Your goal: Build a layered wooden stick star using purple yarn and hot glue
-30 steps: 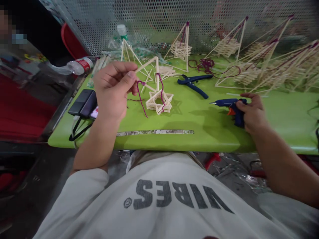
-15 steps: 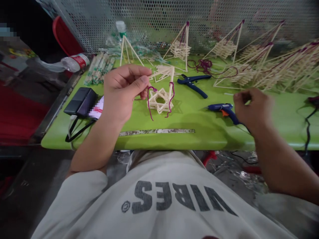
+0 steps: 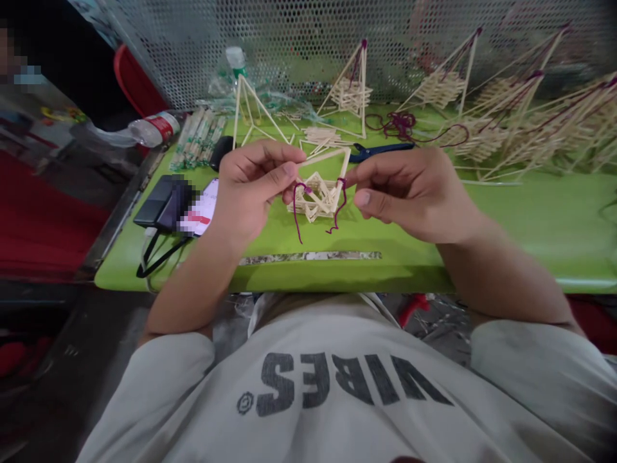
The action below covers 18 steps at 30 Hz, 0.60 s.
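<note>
My left hand point(image 3: 258, 186) pinches a small triangular frame of wooden sticks point(image 3: 324, 156) between thumb and fingers. Purple yarn point(image 3: 297, 215) is tied at two spots on this frame, with loose ends dangling. Under it lies a star-shaped stack of wooden sticks point(image 3: 311, 204) on the green table. From the right, my right hand point(image 3: 409, 190) reaches to the frame; its index fingertip is at the knot on that side. The thumb stays apart from the index finger, and nothing shows between them. Blue-handled cutters point(image 3: 380, 151) are partly covered by this hand.
Finished stick pyramids point(image 3: 354, 96) with hanging stacks line the back right. A bare stick pyramid point(image 3: 248, 109), wrapped stick bundles point(image 3: 195, 138) and a plastic bottle point(image 3: 157, 128) are at back left. A power bank point(image 3: 164, 202) and phone lie left. A patterned strip point(image 3: 313, 256) lies in front.
My right hand has come left from beside the glue gun to the frame, and the glue gun is now hidden. The frame tilts differently in my left hand.
</note>
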Each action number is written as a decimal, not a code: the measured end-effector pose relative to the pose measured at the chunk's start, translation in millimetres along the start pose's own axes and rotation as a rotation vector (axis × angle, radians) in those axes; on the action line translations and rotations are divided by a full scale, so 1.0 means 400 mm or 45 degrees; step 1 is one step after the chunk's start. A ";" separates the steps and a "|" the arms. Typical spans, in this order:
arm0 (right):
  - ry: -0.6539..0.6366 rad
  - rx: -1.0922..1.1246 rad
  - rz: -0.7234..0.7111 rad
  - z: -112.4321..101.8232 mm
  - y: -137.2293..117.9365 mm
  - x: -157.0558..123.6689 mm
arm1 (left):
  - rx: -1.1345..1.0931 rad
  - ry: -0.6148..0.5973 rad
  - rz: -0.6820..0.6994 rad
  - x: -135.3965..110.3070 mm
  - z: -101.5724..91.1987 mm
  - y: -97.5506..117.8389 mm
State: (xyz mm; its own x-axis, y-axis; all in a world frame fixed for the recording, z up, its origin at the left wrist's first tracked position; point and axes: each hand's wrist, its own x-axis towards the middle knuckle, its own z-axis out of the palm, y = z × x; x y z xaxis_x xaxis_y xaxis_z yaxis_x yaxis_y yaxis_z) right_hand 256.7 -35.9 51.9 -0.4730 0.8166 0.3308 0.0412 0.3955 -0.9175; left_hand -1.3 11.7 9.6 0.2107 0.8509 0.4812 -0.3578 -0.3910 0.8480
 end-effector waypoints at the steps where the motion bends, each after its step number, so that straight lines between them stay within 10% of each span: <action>1: 0.016 0.049 -0.008 0.002 0.007 -0.002 | -0.016 -0.026 0.007 -0.001 0.001 -0.003; 18: 0.090 0.166 0.012 0.006 0.014 -0.033 | 0.004 -0.184 0.066 -0.021 0.013 -0.038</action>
State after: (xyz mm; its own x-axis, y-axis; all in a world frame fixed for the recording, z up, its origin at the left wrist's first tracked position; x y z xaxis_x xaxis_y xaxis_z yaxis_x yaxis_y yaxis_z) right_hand 260.9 -45.4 41.8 -0.4095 0.8495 0.3327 -0.0715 0.3336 -0.9400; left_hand 7.0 8.8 -6.2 0.3210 0.7703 0.5510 -0.3686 -0.4344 0.8219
